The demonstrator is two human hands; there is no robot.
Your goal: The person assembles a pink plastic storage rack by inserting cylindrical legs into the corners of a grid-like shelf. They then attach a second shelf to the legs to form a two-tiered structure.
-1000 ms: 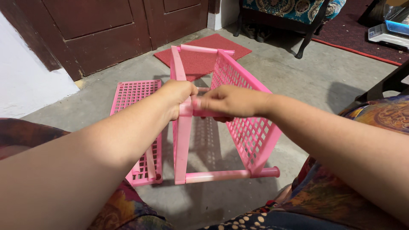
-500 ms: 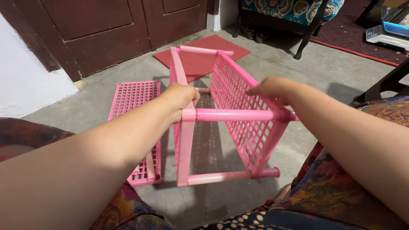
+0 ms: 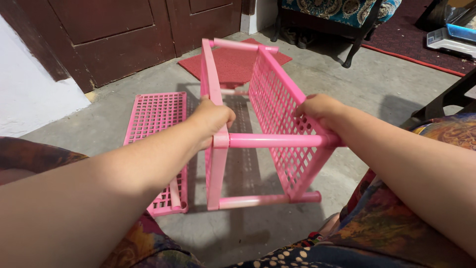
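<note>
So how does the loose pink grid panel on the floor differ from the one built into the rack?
The loose grid panel lies flat on the concrete floor, untouched; the rack's right-side panel stands on edge, joined to pink tubes. The right hand grips the standing panel's top edge, while the left hand holds the opposite side. Both are pink plastic lattice.

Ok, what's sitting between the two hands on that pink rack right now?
In the head view, a pink crossbar tube spans from the left hand to the right hand; below it shows bare concrete floor.
</note>
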